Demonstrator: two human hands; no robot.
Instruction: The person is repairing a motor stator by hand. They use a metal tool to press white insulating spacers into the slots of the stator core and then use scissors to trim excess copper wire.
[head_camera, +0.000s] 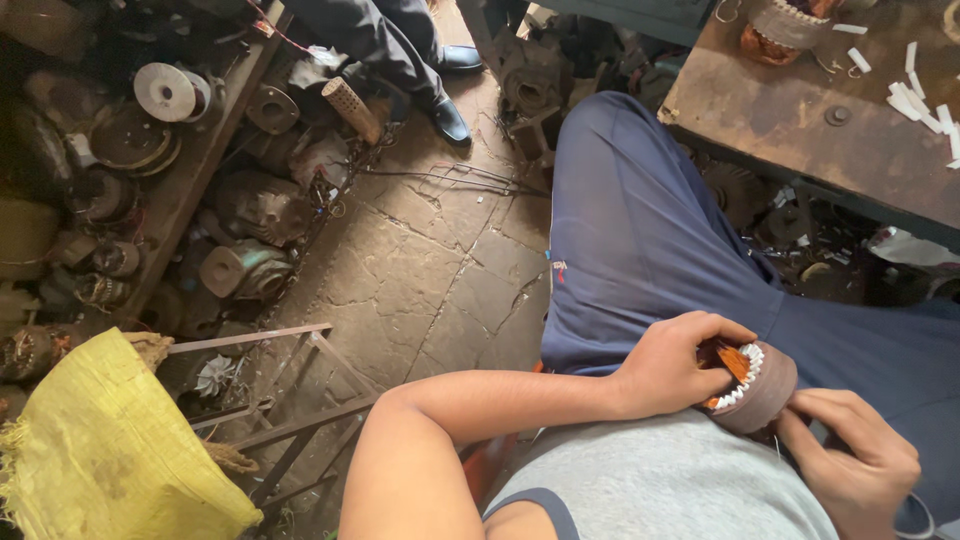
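I sat with a stator (752, 385) on my lap at the lower right of the frame, a round brown core with white slot papers and copper winding showing at its rim. My left hand (672, 365) was curled over its top and left side, fingers bent around the rim and gripping it. My right hand (850, 455) was closed against its lower right side, fingers folded in and pressing on the core; whether they pinched anything small I could not tell. My blue trouser leg (640, 220) ran up through the middle of the frame.

At the upper right stood the bench (780, 120), with a second stator (775, 30) near its top edge and white paper strips (920, 100) scattered toward the right. The stone floor (420, 270) filled the centre. Old motors (245, 270) and a pulley (165, 92) lay piled at the upper left. A yellow sack (110, 440) sat at the lower left. Another person's black shoe (450, 122) stood at the top centre.
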